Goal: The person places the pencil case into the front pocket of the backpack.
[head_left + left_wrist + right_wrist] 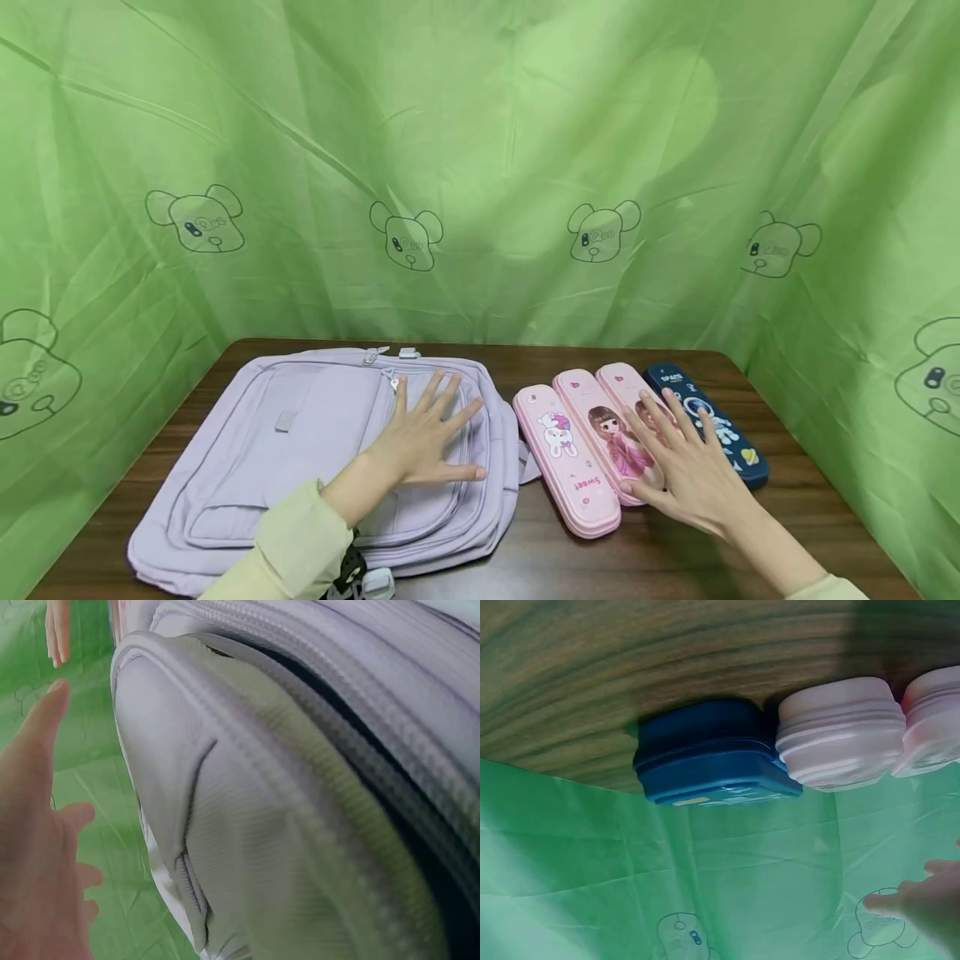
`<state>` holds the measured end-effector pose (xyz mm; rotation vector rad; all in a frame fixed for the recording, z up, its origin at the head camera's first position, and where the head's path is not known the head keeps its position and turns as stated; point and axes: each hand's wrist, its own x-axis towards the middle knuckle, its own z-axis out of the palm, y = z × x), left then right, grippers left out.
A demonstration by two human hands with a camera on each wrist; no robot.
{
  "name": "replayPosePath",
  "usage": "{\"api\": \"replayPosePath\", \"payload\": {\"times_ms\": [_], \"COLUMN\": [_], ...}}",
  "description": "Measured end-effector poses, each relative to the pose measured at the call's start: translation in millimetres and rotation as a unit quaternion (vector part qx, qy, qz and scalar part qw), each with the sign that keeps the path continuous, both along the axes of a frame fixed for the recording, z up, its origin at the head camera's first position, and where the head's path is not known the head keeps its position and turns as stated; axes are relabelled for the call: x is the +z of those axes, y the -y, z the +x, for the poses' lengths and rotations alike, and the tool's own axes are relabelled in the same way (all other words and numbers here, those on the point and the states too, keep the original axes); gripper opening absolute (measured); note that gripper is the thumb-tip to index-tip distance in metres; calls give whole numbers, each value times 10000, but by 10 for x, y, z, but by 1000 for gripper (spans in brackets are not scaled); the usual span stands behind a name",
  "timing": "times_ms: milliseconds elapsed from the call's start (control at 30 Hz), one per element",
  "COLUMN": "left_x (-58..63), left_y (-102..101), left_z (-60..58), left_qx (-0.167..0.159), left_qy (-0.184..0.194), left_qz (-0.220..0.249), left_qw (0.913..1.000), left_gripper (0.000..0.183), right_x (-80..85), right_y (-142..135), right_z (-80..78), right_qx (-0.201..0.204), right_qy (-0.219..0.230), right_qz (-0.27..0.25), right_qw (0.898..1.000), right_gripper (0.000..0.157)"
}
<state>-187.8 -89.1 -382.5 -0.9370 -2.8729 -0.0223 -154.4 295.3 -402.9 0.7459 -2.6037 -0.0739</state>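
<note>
A lilac backpack [315,450] lies flat on the left of the table. Over its right part my left hand [423,437] hovers with fingers spread; the left wrist view shows that hand [34,817] apart from the bag's zipped side [247,810]. Three pink pencil cases lie side by side: one with a bunny [570,475], one with a doll [615,442], and another [622,383] partly hidden by my right hand [690,467]. A navy space-themed case [727,433] lies rightmost. My right hand [930,900] is spread above the cases, holding nothing.
The brown wooden table [540,575] ends at a green curtain [480,167] printed with bear heads, which surrounds the back and sides. A dark charm [352,571] hangs at the bag's near edge. A strap [529,465] pokes out beside the bunny case.
</note>
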Motion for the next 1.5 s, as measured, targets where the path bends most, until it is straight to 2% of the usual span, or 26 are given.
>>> {"api": "replayPosePath", "payload": {"times_ms": [167, 367, 833, 1000, 1200, 1500], "left_x": [-8, -24, -88, -32, 125, 334], "left_y": [-28, -35, 22, 23, 90, 319], "left_z": [6, 19, -48, -30, 24, 113], "left_qx": [-12, 165, 330, 283, 172, 124], "left_qy": [58, 145, 375, 353, 212, 88], "left_qz": [-109, -198, -345, -205, -114, -43], "left_qw": [9999, 9996, 9982, 9988, 9996, 9999], "left_gripper": [95, 90, 81, 79, 68, 50], "right_x": [-22, -89, -254, -270, -274, -241], "right_y": [-1, 35, 33, 24, 50, 64], "right_z": [55, 130, 323, 366, 399, 420], "right_qx": [-95, -114, -386, -415, -353, -209], "right_qy": [102, 200, 397, 354, 282, 133], "right_qz": [-86, -345, -498, -515, -553, -549], "right_qw": [9999, 9991, 9972, 9972, 9975, 9982], "right_gripper": [87, 87, 88, 88, 85, 81]}}
